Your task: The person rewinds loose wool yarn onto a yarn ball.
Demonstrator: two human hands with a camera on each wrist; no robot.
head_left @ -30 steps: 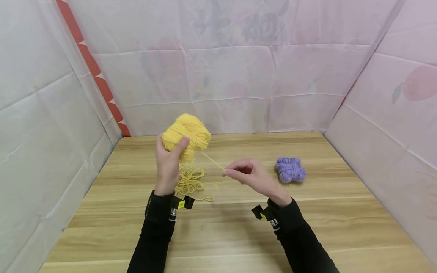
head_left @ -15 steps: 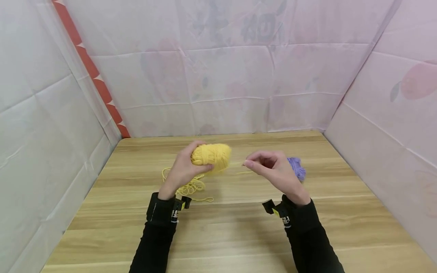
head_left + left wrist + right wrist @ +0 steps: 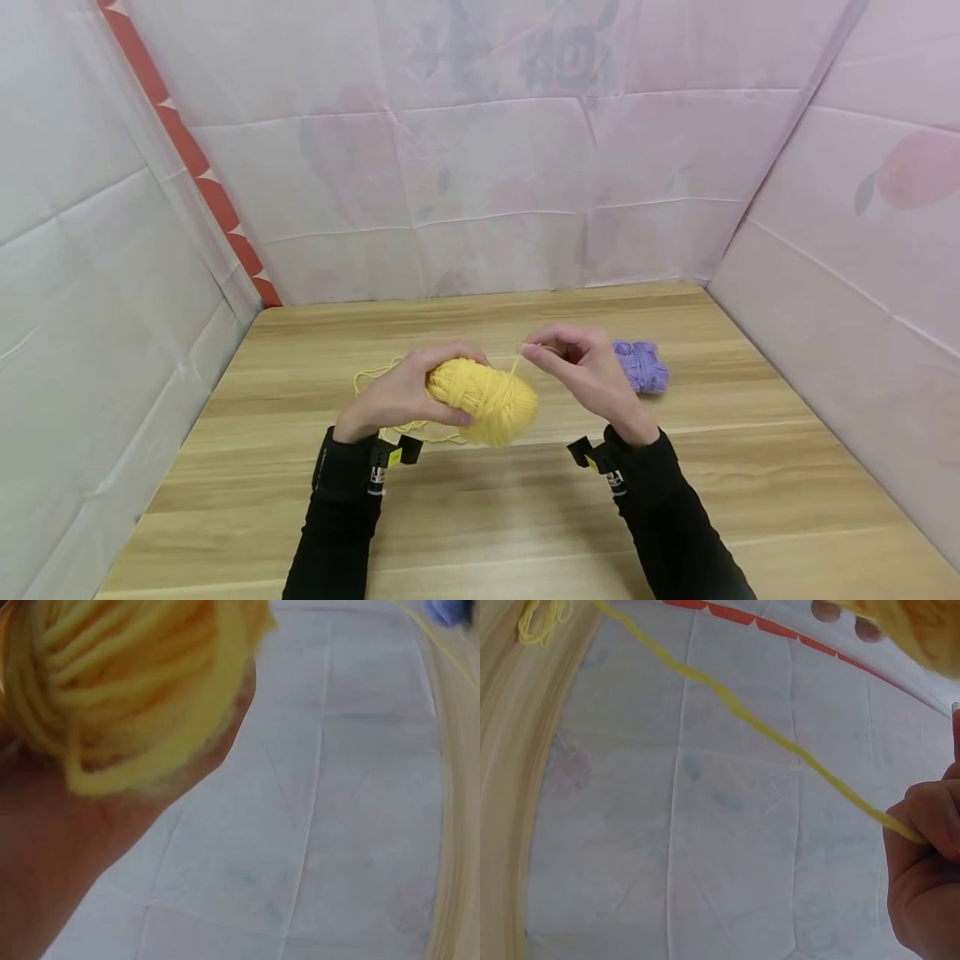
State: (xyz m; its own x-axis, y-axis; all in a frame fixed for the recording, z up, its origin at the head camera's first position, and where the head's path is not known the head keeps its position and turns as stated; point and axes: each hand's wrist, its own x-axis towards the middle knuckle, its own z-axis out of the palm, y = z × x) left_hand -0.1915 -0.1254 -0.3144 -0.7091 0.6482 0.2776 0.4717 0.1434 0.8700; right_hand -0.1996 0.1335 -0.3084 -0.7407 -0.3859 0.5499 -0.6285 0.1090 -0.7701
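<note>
My left hand grips a yellow ball of yarn above the table, thumb on its near side and fingers behind it. In the left wrist view the wound strands of the yarn ball fill the upper left. To the right, my right hand pinches a yellow strand between thumb and fingertips; it runs down to the ball. A length of yellow yarn also trails from the curled right hand in the right wrist view. Loose yellow loops lie on the table, partly hidden behind the left hand.
A small purple skein of yarn lies on the wooden table, just behind the right hand. Pale printed sheets form a back wall and side walls around the table. A red band runs down the left corner.
The yellow yarn ball has come down and right in my left hand, turning as it moved. My right hand first moved right with the strand, then slightly back left, close to the ball.
</note>
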